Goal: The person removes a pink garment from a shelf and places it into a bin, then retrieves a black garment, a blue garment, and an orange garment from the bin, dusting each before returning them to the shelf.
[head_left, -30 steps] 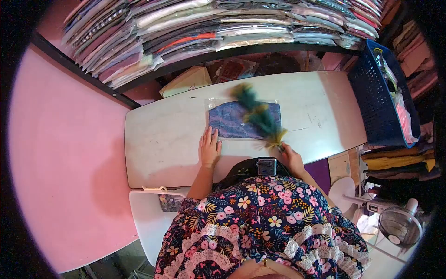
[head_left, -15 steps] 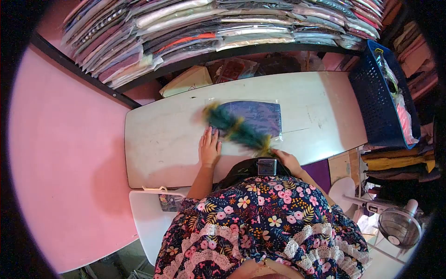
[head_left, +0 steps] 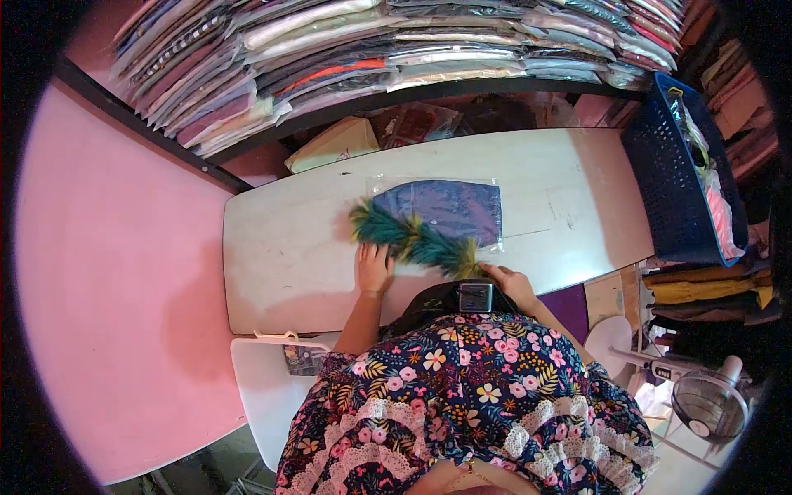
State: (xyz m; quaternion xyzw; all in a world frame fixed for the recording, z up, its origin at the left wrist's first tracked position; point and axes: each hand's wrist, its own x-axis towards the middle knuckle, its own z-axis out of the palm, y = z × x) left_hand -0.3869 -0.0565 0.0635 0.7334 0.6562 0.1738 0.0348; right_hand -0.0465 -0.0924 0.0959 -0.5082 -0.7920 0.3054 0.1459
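Observation:
A fluffy green and yellow duster (head_left: pixel 412 238) lies slantwise over the lower left part of a folded blue garment (head_left: pixel 456 205) in a clear plastic bag. My right hand (head_left: pixel 511 285), at the duster's near end, is closed around its handle, which is mostly hidden. On the white table (head_left: pixel 289 235), my left hand (head_left: pixel 375 271) rests palm down with fingers stretched out. The far end of the duster covers its fingertips; whether they touch the bag cannot be seen.
Shelves of bagged folded clothes (head_left: pixel 330 49) run above the table's far edge. A blue perforated basket (head_left: pixel 672 181) stands at the right end. On the left are a pink wall (head_left: pixel 124 272) and a white bin (head_left: pixel 256 388). A fan (head_left: pixel 709 404) sits at lower right.
The duster has swept toward me and a little left, off more of the bagged garment, and now covers my left fingertips. Its motion blur has lessened. The bag stays in place.

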